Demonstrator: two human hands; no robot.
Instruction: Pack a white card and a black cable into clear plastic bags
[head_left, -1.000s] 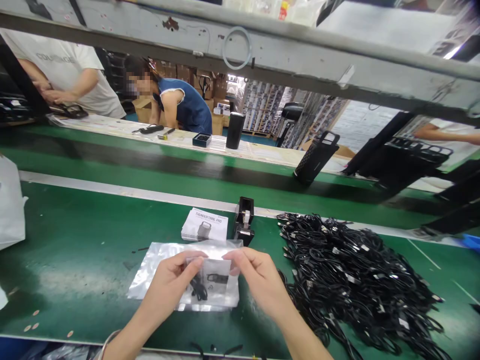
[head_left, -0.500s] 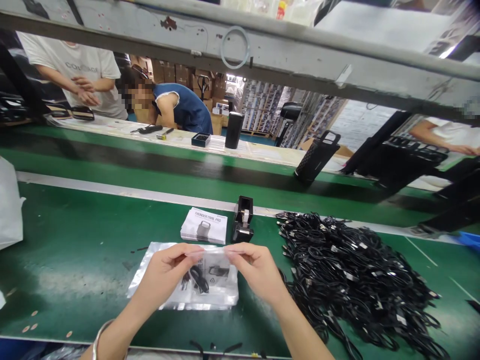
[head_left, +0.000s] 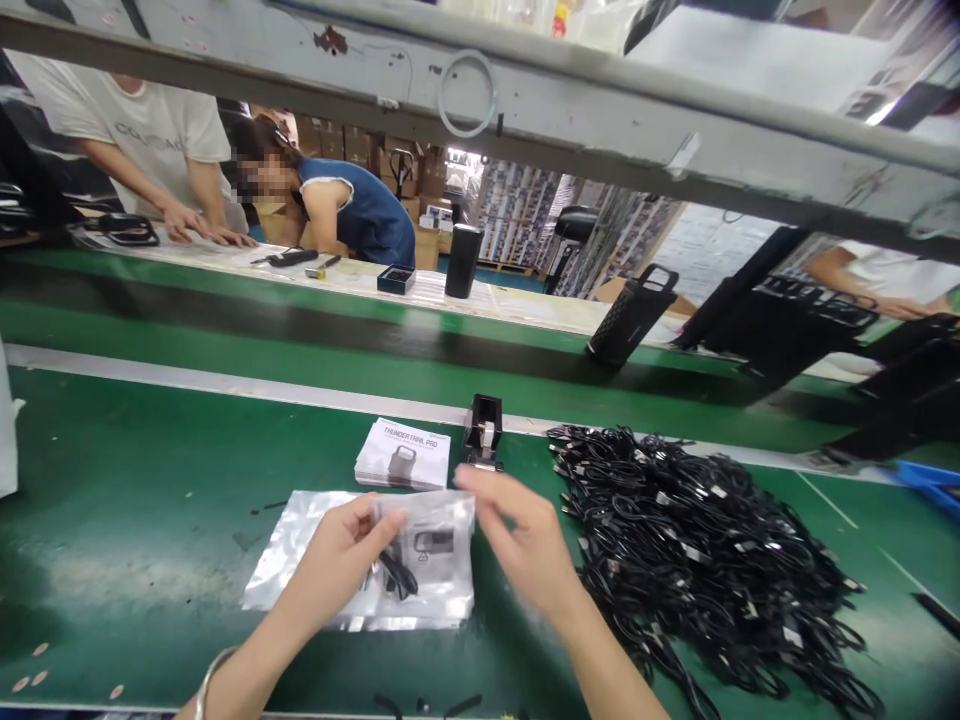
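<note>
My left hand (head_left: 341,548) pinches clear bag (head_left: 452,572) near top, cable (head_left: 398,577) showing just below grip; right hand (head_left: 529,532) loose, nothing gripped, beside bag's edge. Bag-handling step, I judge; next move calls for steady left pinch.

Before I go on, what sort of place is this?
Probably a factory packing line: a clear bag is in the left hand, a big heap of black cables lies to its right, and people stand across the green worktop.
</note>
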